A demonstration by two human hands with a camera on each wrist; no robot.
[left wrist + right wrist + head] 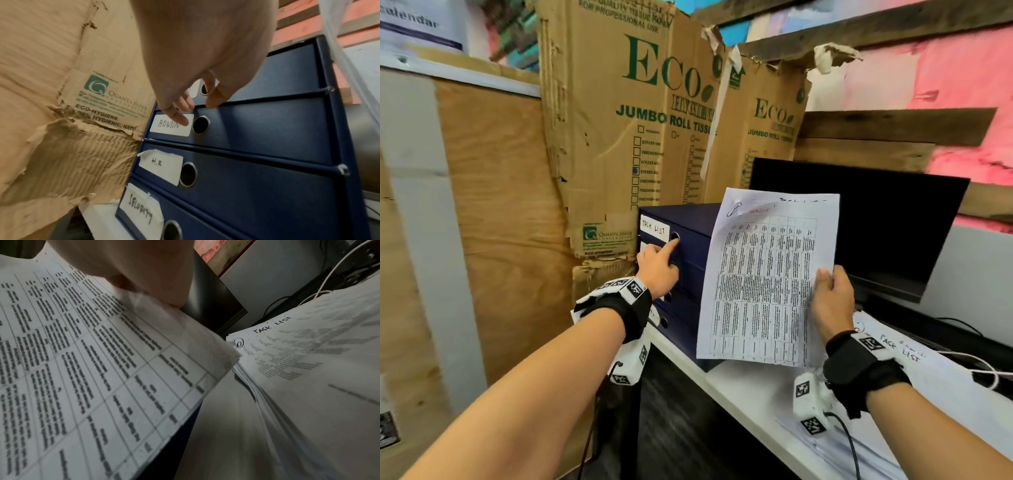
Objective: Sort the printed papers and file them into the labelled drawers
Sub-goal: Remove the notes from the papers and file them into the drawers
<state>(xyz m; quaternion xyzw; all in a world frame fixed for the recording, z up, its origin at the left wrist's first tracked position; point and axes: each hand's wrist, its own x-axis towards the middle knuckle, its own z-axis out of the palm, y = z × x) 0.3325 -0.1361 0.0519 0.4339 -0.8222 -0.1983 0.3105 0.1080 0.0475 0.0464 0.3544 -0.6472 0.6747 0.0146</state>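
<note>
A: What's the clipped paper set (763, 284) doing?

B: It's held upright in the right hand (832, 301), thumb on the printed face at its right edge and the other fingers curled behind it. A paper clip sits at its top left corner. The sheets stand just to the thumb side of that hand, in front of the blue drawer unit (688, 260).

A: And the left hand (659, 269)?

B: Index finger stretched out, its tip at the ring pull (675, 237) of the top drawer, the one with the "TASK LIST" label (654, 228) just to the left of the fingertip. The other fingers are curled in; the left wrist view shows them resting near the "ADMIN" label (171, 125) on the drawer below. It grips nothing that I can see.

A: So the step is opening that top drawer?

B: That's my reading. I'd hook the fingertip well into the ring and pull straight back; the unit looks light, so a crooked tug could drag it along the white desk (750, 387). Keep the papers clear of the drawer front until it's out.

A: Anything else near the right hand?

B: A loose paper stack (308, 369) marked "TASK LIST" lies on the desk below and beyond the wrist, and a dark monitor (876, 226) stands behind the hand.
</note>
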